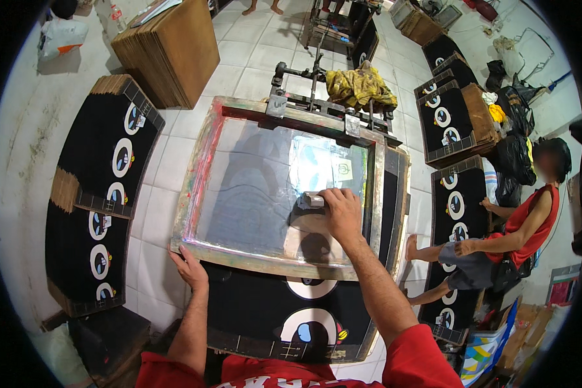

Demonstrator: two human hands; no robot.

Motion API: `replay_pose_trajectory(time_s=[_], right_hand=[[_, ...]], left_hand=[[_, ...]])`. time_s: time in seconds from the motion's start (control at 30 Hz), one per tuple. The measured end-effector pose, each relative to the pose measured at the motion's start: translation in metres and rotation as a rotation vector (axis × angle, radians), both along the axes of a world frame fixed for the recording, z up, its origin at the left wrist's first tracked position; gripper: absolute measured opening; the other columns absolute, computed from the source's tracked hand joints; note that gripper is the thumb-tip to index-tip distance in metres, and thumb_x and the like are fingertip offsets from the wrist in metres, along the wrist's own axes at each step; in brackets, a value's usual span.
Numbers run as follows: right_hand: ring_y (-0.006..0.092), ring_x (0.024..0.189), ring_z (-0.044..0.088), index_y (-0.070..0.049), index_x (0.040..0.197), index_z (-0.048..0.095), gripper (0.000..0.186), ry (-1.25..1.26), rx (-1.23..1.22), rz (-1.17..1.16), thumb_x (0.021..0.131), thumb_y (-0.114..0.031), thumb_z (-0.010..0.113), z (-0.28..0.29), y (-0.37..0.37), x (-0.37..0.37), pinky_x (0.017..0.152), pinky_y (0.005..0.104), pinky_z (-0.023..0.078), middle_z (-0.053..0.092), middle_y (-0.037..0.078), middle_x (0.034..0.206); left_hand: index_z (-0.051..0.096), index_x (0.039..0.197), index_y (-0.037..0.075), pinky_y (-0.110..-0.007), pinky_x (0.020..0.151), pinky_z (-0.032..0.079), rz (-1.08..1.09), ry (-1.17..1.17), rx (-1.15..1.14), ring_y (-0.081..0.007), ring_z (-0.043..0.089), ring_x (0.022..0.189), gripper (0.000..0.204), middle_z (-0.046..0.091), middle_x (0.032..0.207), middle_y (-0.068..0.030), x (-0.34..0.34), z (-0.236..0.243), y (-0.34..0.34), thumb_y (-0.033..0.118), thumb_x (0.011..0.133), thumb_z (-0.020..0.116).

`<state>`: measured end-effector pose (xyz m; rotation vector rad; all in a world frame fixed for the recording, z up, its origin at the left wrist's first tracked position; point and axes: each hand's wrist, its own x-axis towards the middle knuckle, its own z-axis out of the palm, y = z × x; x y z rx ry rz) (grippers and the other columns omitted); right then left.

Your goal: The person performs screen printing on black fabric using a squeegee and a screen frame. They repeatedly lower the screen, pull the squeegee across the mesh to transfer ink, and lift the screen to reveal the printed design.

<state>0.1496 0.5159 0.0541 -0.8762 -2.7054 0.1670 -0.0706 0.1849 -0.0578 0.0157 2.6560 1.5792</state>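
Note:
A wooden-framed printing screen [275, 261] lies over a long board covered with black fabric [252, 304], which carries white ring prints. My left hand [191, 270] grips the near left corner of the screen frame, its thumb and fingers at the edge. Over the right half of the mesh, my right hand [344, 216] is closed around a short greyish squeegee [314, 200]; the fingers hide part of it. Pale shapes and a small printed square show through the mesh around it. Metal clamps [277, 105] hold the far side of the screen.
A yellow stained cloth [361, 86] hangs on the clamp bars. Printed black boards stand at left [107, 149] and right [456, 200]. A stack of brown boards [168, 55] is at the back left. Another person in a red top [530, 220] sits at right.

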Motion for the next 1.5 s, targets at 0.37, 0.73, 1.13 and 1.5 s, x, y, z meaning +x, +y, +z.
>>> replay_pose_trajectory(time_s=[0.37, 0.73, 1.13, 1.5], right_hand=[[0.0305, 0.123, 0.059, -0.012, 0.119, 0.071, 0.048, 0.351, 0.009, -0.155, 0.076, 0.009, 0.069, -0.001, -0.072, 0.034, 0.101, 0.0419, 0.053, 0.069, 0.003, 0.126], [0.0359, 0.124, 0.059, -0.014, 0.122, 0.074, 0.060, 0.433, 0.002, -0.253, 0.070, 0.013, 0.065, 0.022, -0.139, 0.068, 0.105, 0.0455, 0.051, 0.070, 0.005, 0.129], [0.0366, 0.124, 0.059, -0.008, 0.123, 0.073, 0.057, 0.592, 0.179, -0.204, 0.067, 0.000, 0.065, 0.126, -0.115, 0.047, 0.109, 0.0454, 0.046, 0.071, 0.009, 0.129], [0.0256, 0.102, 0.074, -0.013, 0.130, 0.071, 0.049, 0.435, 0.462, -0.309, 0.088, -0.036, 0.080, 0.353, 0.047, -0.021, 0.091, 0.0385, 0.054, 0.077, 0.012, 0.111]], left_hand=[[0.053, 0.144, 0.005, -0.037, 0.093, 0.043, 0.012, -0.517, 0.435, -0.0188, 0.057, 0.119, 0.048, 0.062, 0.135, -0.0078, -0.023, 0.020, -0.020, 0.032, 0.105, 0.062], [0.056, 0.137, 0.007, -0.046, 0.099, 0.034, 0.044, -0.518, 0.319, -0.0223, 0.057, 0.118, 0.048, 0.063, 0.131, -0.0061, -0.029, 0.035, -0.020, 0.039, 0.102, 0.063], [0.063, 0.127, 0.010, -0.034, 0.087, 0.036, -0.018, -0.399, 0.677, -0.0122, 0.055, 0.098, 0.046, 0.065, 0.115, -0.0003, -0.035, 0.196, -0.001, 0.046, 0.099, 0.061], [0.055, 0.141, 0.007, -0.032, 0.098, 0.039, -0.298, -0.059, 0.534, -0.0146, 0.061, 0.115, 0.045, 0.069, 0.124, -0.0092, -0.100, 0.213, 0.000, 0.037, 0.107, 0.057]])
